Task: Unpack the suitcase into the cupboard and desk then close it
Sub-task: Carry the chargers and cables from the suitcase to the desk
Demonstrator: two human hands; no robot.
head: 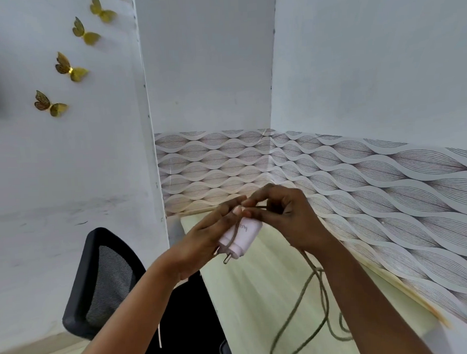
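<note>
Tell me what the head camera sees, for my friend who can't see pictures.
Two hands hold a white charger plug above a pale desk: the left hand grips it, the right hand pinches its dark cable, which dangles in loops. A black mesh chair stands on the left.

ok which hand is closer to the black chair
Left. The left hand, holding the white charger, is just above and right of the black chair. The right hand, pinching the cable, is farther right, over the desk.

Both hands (203,237) (287,214) raised, fingers curled
</note>
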